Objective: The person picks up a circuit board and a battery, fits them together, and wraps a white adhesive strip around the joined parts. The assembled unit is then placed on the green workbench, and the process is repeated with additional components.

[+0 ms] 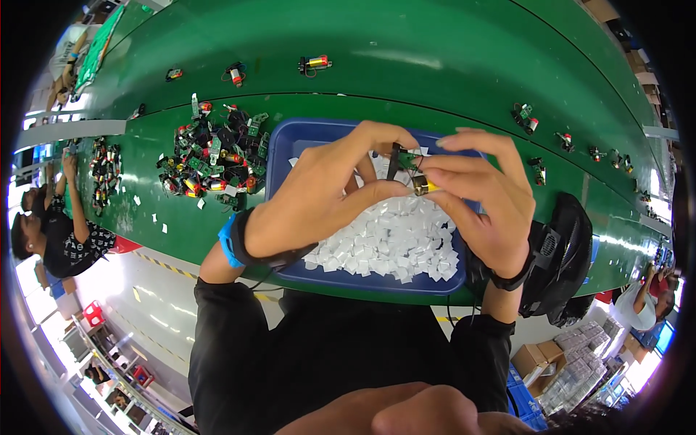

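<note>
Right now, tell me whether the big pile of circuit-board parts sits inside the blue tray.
No, the pile of circuit-board parts lies on the green table left of the blue tray, which holds white pieces.

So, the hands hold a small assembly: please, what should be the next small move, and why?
Perhaps turn the assembly slightly using the right hand while the left hand steadies it: both hands hold it above the blue tray and cover part of it.
</note>
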`<move>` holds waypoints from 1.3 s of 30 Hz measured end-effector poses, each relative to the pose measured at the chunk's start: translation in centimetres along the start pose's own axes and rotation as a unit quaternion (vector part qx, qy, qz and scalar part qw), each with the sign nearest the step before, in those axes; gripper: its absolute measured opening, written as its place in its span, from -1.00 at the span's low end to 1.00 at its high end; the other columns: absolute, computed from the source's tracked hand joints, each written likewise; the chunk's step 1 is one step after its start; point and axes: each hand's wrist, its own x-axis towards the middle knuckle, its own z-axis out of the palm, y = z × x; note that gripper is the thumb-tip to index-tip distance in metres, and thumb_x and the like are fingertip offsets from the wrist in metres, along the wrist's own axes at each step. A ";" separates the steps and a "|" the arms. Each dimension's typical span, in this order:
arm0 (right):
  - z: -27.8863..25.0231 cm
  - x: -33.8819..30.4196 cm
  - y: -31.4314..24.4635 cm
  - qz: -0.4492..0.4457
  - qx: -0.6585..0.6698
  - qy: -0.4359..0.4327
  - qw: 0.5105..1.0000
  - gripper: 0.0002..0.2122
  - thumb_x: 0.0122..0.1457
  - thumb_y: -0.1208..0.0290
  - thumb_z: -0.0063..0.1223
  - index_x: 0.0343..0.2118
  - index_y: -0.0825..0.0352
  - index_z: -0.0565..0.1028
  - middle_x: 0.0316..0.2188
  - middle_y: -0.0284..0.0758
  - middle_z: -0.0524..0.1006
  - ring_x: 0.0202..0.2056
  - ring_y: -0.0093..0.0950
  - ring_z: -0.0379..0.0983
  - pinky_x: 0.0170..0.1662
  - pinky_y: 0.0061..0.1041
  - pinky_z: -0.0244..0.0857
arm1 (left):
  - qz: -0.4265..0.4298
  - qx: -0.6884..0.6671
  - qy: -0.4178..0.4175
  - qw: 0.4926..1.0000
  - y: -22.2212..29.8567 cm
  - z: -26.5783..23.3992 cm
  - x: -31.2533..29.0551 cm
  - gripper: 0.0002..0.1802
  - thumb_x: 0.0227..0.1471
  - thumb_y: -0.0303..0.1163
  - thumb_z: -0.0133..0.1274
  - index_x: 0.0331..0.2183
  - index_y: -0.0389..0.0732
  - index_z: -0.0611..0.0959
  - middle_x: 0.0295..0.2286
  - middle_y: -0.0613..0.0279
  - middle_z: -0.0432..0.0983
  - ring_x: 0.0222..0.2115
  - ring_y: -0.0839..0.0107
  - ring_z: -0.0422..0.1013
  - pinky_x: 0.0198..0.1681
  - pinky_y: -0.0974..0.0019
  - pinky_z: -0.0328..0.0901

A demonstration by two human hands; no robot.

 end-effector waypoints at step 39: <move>1.5 -0.7 -1.8 0.245 0.160 0.076 0.953 -0.80 -0.01 0.63 0.35 -0.30 0.47 0.56 -0.39 -0.30 0.54 -0.47 -0.63 0.46 -0.44 -0.68 0.33 | 0.049 -0.307 0.060 0.949 -2.1 1.6 0.8 -0.63 0.15 -0.64 0.05 0.01 -0.41 0.42 -0.05 -0.11 0.48 -0.24 0.30 0.56 -0.26 0.29 0.57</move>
